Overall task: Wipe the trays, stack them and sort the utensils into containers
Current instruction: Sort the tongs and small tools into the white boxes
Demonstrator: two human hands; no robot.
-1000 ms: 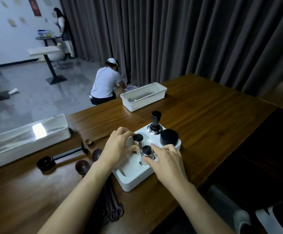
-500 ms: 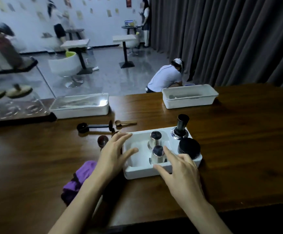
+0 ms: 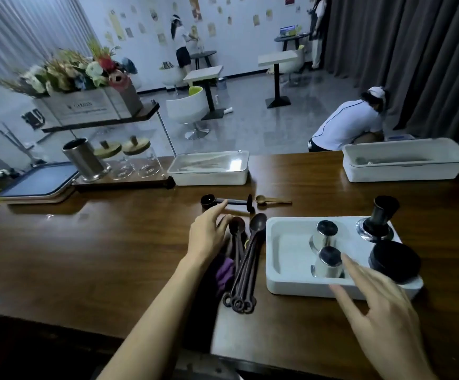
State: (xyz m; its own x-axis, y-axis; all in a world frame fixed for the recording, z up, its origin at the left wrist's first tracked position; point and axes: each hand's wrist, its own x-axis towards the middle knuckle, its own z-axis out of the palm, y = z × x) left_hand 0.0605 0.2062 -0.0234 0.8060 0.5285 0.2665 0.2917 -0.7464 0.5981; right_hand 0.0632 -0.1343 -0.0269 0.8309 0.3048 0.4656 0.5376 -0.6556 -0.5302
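Left grip (image 3: 209, 234): open, fingers loose and slightly bent, holding nothing. It hovers over the bowls of the dark spoons, with the forefinger stretched toward the black scoop's handle. I cannot tell whether it touches.
Right grip (image 3: 381, 305): open, fingers spread and straight, empty and a little blurred. It hangs over the near rim of the white tray, with the forefinger pointing at the nearer metal cup.
White tray (image 3: 274, 270): flat on the surface in front of me, to the right of the spoons.
In the tray: nearer metal cup (image 3: 329, 263) and farther metal cup (image 3: 327, 237) stand upright, one behind the other. A black tamper (image 3: 381, 218) stands at the far right corner, and a black round lid (image 3: 394, 260) lies at the near right.
Dark spoons (image 3: 246, 264): a bundle lying lengthwise just left of the tray, ring ends toward me.
Purple cloth (image 3: 224, 270): bunched under and beside the spoons, partly hidden by my left wrist.
Black scoop (image 3: 207, 201): lying crosswise beyond the spoons.
Wooden spoon (image 3: 272, 200): just right of the scoop, apart from it.
Lidded white container (image 3: 209, 167): at the far edge of the surface (image 3: 113, 256), straight ahead.
Open white container (image 3: 403, 160): at the far right edge.
Stacked trays (image 3: 36, 182): far left, dark tops.
Metal canister (image 3: 84, 159) and glass jars (image 3: 129, 160): together on a small stand between the stacked trays and the lidded container.
Beyond the surface: a person in a white top (image 3: 348, 124) crouches on the floor.
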